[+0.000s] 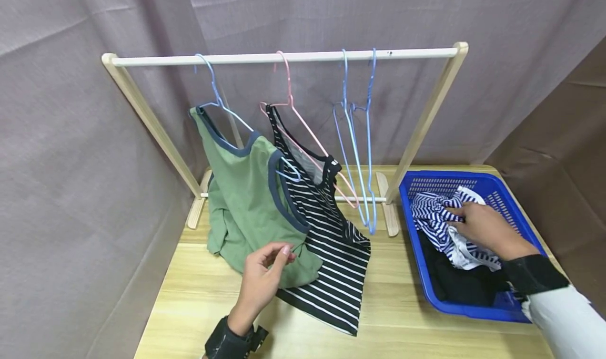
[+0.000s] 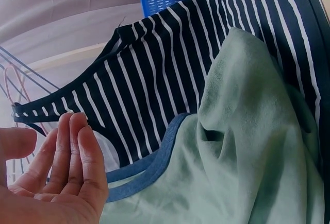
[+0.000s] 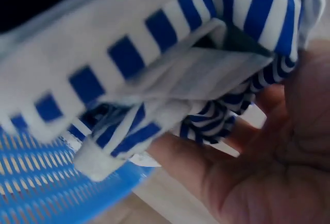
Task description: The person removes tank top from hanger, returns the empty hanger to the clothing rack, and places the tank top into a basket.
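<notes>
My right hand (image 1: 487, 230) grips a crumpled blue-and-white striped garment (image 1: 431, 212) in the blue plastic basket (image 1: 421, 269). In the right wrist view, thumb and fingers close around folds of its striped cloth (image 3: 170, 74). A black garment (image 1: 459, 283) lies beneath it in the basket. My left hand (image 1: 265, 275) holds nothing, its fingers loosely bent, in front of a green sleeveless top (image 1: 241, 191) with dark blue trim. That top hangs on a light-blue hanger (image 1: 220, 101). Beside it, a black-and-white striped tank top (image 1: 331, 264) hangs from a pink hanger (image 1: 290, 99).
A wooden garment rack (image 1: 421, 122) with a white rail (image 1: 312, 57) stands on the wooden table (image 1: 189, 306). Two bare blue hangers, one light (image 1: 352, 127) and one darker (image 1: 370, 138), hang near its right end. Grey curtain (image 1: 118, 201) encloses the back and left.
</notes>
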Action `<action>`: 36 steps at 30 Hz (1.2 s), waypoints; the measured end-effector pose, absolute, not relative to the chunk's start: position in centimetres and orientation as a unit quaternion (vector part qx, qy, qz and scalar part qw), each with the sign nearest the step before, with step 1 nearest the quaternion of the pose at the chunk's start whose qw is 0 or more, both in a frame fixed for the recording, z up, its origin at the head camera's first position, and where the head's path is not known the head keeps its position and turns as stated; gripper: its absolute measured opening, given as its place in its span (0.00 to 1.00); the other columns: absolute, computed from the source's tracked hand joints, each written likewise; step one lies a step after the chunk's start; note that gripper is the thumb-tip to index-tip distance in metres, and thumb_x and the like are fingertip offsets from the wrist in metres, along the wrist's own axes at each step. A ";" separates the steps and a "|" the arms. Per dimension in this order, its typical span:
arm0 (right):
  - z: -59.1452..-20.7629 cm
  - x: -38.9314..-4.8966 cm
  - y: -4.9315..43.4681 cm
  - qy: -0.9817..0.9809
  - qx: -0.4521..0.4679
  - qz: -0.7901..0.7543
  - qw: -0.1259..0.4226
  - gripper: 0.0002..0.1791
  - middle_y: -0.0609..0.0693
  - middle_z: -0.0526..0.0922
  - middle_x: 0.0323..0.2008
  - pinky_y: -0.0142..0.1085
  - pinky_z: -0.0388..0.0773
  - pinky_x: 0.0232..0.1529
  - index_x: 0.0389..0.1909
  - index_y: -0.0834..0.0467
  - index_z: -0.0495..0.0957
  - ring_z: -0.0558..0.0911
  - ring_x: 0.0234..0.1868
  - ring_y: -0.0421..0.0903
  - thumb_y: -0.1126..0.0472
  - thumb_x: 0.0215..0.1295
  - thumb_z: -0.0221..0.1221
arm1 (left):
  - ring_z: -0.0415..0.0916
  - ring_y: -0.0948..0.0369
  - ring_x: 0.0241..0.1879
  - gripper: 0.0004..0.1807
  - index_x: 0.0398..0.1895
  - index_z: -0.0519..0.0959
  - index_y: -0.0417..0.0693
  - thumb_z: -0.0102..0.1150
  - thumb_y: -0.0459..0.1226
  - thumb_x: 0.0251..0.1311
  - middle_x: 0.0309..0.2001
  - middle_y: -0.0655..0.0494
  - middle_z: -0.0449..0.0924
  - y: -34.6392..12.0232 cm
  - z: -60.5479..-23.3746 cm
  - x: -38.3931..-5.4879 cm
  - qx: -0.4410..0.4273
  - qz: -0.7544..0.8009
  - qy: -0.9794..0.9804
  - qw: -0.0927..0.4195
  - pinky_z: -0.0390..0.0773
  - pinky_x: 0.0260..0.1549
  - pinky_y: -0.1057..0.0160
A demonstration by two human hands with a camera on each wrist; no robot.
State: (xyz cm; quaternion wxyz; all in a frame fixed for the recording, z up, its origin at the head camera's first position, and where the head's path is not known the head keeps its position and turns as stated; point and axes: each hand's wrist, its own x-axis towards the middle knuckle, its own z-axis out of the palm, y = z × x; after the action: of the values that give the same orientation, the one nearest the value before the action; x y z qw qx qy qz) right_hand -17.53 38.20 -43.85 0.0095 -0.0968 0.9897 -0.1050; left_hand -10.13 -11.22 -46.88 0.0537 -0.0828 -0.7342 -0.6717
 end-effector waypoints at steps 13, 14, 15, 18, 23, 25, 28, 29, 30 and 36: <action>-47.2 -19.3 38.9 0.970 -0.153 -0.094 0.162 0.18 0.58 0.90 0.33 0.45 0.82 0.39 0.46 0.71 0.87 0.80 0.32 0.46 0.59 0.67 0.66 | 0.90 0.59 0.38 0.07 0.44 0.89 0.40 0.61 0.31 0.74 0.37 0.39 0.91 -10.7 -46.6 -9.9 -0.088 -0.657 -0.746 0.057 0.90 0.45 0.66; -47.4 -19.5 38.9 0.968 -0.158 -0.099 0.168 0.16 0.54 0.89 0.32 0.43 0.81 0.38 0.44 0.70 0.88 0.79 0.31 0.45 0.59 0.67 0.66 | 0.90 0.60 0.37 0.07 0.44 0.89 0.40 0.61 0.31 0.74 0.37 0.38 0.91 -10.6 -46.7 -9.8 -0.090 -0.656 -0.747 0.057 0.90 0.45 0.66; -47.4 -19.6 38.9 0.966 -0.162 -0.105 0.172 0.13 0.52 0.87 0.30 0.41 0.80 0.36 0.40 0.69 0.88 0.78 0.30 0.44 0.60 0.66 0.66 | 0.90 0.60 0.37 0.07 0.44 0.88 0.40 0.61 0.32 0.74 0.37 0.38 0.91 -10.6 -46.7 -9.8 -0.091 -0.656 -0.747 0.057 0.90 0.45 0.66; -47.6 -19.9 39.0 0.961 -0.164 -0.125 0.186 0.07 0.45 0.79 0.23 0.37 0.74 0.32 0.32 0.61 0.87 0.75 0.27 0.42 0.61 0.66 0.66 | 0.90 0.60 0.37 0.07 0.44 0.88 0.40 0.61 0.33 0.75 0.37 0.37 0.90 -10.4 -46.7 -9.6 -0.094 -0.655 -0.748 0.051 0.90 0.45 0.65; -47.6 -20.2 39.0 0.959 -0.163 -0.137 0.188 0.07 0.42 0.74 0.22 0.34 0.70 0.31 0.29 0.57 0.86 0.72 0.26 0.41 0.61 0.67 0.66 | 0.90 0.57 0.38 0.07 0.44 0.89 0.43 0.61 0.33 0.75 0.37 0.42 0.91 -10.2 -46.6 -9.6 -0.093 -0.650 -0.753 0.045 0.89 0.46 0.65; -47.4 -20.3 38.9 0.958 -0.160 -0.138 0.193 0.06 0.42 0.74 0.22 0.35 0.70 0.30 0.30 0.58 0.86 0.72 0.26 0.41 0.62 0.68 0.65 | 0.90 0.55 0.38 0.07 0.44 0.89 0.42 0.61 0.33 0.75 0.37 0.43 0.91 -10.1 -46.6 -9.6 -0.100 -0.647 -0.754 0.043 0.89 0.46 0.65; -47.1 -20.6 38.8 0.959 -0.155 -0.134 0.197 0.07 0.45 0.78 0.24 0.36 0.72 0.31 0.33 0.62 0.87 0.74 0.27 0.43 0.62 0.67 0.66 | 0.91 0.53 0.38 0.08 0.45 0.89 0.42 0.61 0.34 0.75 0.38 0.44 0.92 -9.8 -46.6 -9.6 -0.113 -0.643 -0.757 0.043 0.90 0.47 0.65; -47.0 -20.7 38.8 0.959 -0.154 -0.132 0.197 0.08 0.46 0.80 0.26 0.36 0.74 0.32 0.35 0.64 0.88 0.75 0.28 0.44 0.62 0.66 0.66 | 0.91 0.53 0.38 0.08 0.46 0.89 0.41 0.61 0.34 0.75 0.38 0.43 0.92 -9.7 -46.6 -9.6 -0.116 -0.642 -0.757 0.042 0.90 0.47 0.65; -47.0 -20.8 38.7 0.959 -0.154 -0.130 0.198 0.09 0.48 0.82 0.27 0.37 0.75 0.33 0.36 0.66 0.88 0.75 0.29 0.44 0.62 0.66 0.66 | 0.91 0.54 0.38 0.08 0.46 0.89 0.41 0.61 0.34 0.76 0.38 0.43 0.91 -9.6 -46.5 -9.5 -0.118 -0.642 -0.756 0.042 0.90 0.47 0.65; -47.4 -20.9 38.5 0.956 -0.156 -0.140 0.207 0.07 0.46 0.80 0.26 0.37 0.73 0.32 0.32 0.63 0.87 0.74 0.28 0.44 0.63 0.64 0.66 | 0.90 0.58 0.38 0.09 0.47 0.88 0.40 0.60 0.34 0.76 0.38 0.43 0.91 -9.3 -46.5 -9.1 -0.118 -0.643 -0.756 0.039 0.88 0.46 0.66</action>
State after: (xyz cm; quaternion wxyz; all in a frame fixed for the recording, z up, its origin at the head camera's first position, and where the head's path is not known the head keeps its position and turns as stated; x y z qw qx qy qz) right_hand -20.93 38.52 -47.38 0.2072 -0.1555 0.9556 -0.1401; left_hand -9.14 -9.35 -46.52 0.0389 -0.1181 -0.7555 -0.6432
